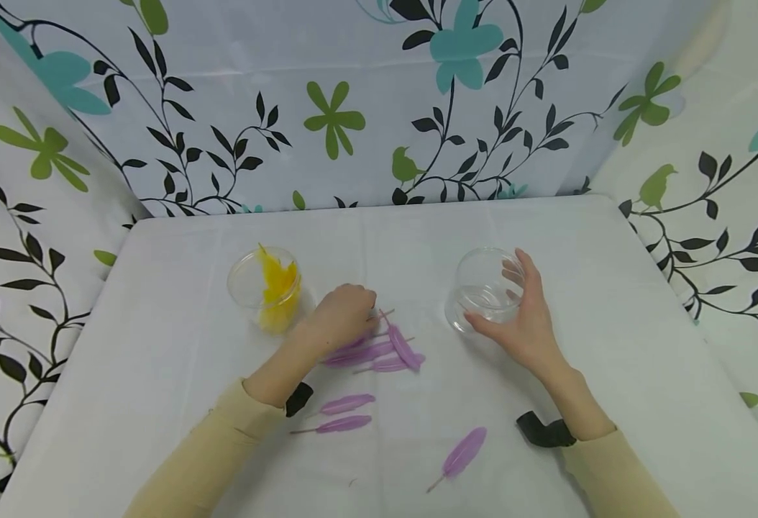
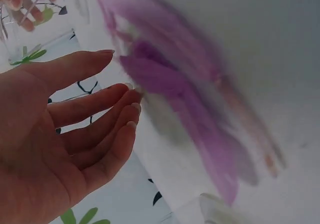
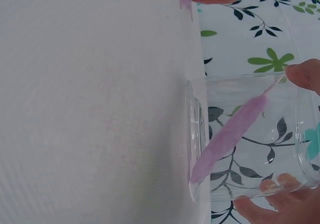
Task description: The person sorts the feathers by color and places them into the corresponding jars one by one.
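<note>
My left hand (image 1: 343, 313) is over a loose group of purple feathers (image 1: 359, 352) on the table. In the left wrist view its thumb stands apart from its lightly bent fingers (image 2: 107, 134), close to blurred purple feathers (image 2: 175, 78). At the right, my right hand (image 1: 528, 316) curves its thumb and fingers round a clear cup (image 1: 485, 298) standing on the table. The right wrist view shows a purple feather (image 3: 230, 131) slanting across the cup, its quill end right at the thumb.
A second clear cup (image 1: 239, 280) at the left holds yellow feathers (image 1: 278, 295). Two purple feathers (image 1: 346, 414) lie nearer my body, and a single feather (image 1: 463, 452) lies in front at the right. A patterned cloth (image 1: 379, 122) hangs behind the white table (image 1: 191, 244).
</note>
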A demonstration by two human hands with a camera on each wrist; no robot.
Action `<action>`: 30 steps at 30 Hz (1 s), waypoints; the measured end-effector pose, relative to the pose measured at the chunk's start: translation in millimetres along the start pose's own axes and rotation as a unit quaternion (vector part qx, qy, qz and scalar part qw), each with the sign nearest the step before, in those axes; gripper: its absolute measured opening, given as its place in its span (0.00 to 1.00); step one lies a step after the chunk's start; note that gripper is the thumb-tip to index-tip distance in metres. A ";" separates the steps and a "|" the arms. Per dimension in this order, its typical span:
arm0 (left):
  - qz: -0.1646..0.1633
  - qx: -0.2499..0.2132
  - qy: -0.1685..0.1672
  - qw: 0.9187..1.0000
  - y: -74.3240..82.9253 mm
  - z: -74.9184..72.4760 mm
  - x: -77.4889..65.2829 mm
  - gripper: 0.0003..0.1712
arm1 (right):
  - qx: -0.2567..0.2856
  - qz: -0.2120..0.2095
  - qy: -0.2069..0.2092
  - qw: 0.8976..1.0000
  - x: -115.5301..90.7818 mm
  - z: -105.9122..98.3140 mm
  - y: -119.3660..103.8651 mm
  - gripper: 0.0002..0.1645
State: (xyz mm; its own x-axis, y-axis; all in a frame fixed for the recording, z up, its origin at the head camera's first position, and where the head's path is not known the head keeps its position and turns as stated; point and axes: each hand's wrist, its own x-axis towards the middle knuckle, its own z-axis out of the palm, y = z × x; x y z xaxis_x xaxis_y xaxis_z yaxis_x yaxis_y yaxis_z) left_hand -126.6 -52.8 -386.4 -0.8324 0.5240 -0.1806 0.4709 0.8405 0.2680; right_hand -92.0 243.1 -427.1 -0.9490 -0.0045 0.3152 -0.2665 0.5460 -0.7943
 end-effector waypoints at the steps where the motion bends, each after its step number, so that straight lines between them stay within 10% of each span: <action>1: -0.003 -0.003 0.003 1.000 -1.5 5.1 -1.0 0.09 | 0.000 0.000 0.000 1.000 0.0 -0.1 0.0 0.70; 11: 0.006 -0.037 0.045 0.998 -3.0 13.0 -1.6 0.08 | 0.001 0.002 -0.001 1.000 -0.2 0.0 -0.6 0.71; 17: 0.040 -0.075 0.119 0.989 17.4 -23.0 5.8 0.03 | 0.002 -0.003 -0.001 1.000 -0.2 -0.5 0.3 0.71; 25: 0.081 -0.162 0.221 0.958 70.7 -73.7 20.1 0.02 | 0.007 0.003 0.000 1.000 -0.4 -0.2 2.1 0.72; 30: 0.122 -0.194 0.225 0.947 96.9 -82.0 33.5 0.03 | 0.010 0.009 -0.002 1.000 -0.3 -0.9 1.7 0.71</action>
State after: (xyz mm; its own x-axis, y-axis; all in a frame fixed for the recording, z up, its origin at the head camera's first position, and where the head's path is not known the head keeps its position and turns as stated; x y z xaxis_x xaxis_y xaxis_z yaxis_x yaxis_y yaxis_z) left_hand -132.8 34.9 -288.9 -0.7946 0.5104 0.3288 0.5942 0.5426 0.5937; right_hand -92.0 244.8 -428.0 -0.9545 0.0013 0.2984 -0.2524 0.5295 -0.8099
